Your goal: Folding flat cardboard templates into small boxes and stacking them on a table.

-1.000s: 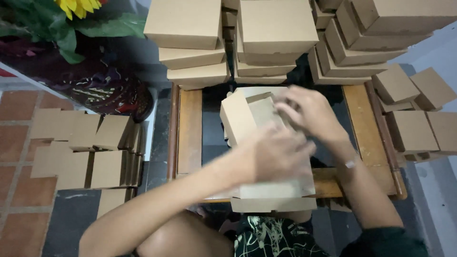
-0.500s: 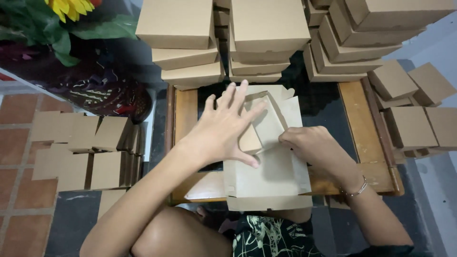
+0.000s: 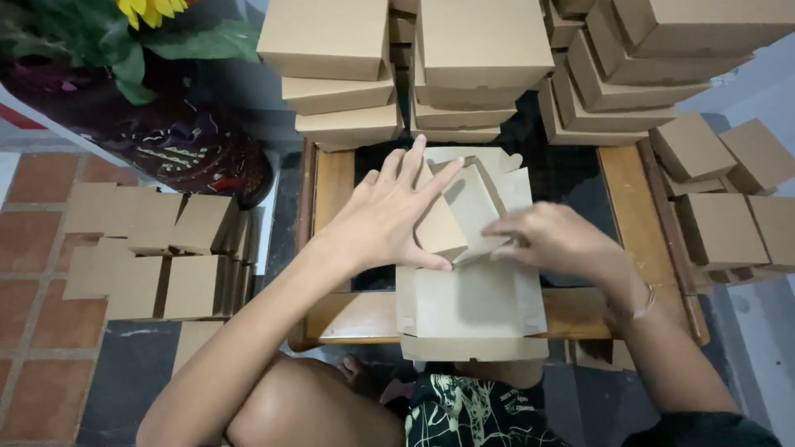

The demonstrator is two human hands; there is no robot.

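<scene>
We are mid-fold on a flat brown carton blank (image 3: 472,306) lying on the wooden bench (image 3: 331,186). Our left hand (image 3: 385,219) lies open, fingers spread, pressing a side flap (image 3: 439,232) inward. Our right hand (image 3: 555,240), loosely curled, pinches the opposite panel. We judge the next move needs both walls raised and their tabs tucked.
</scene>
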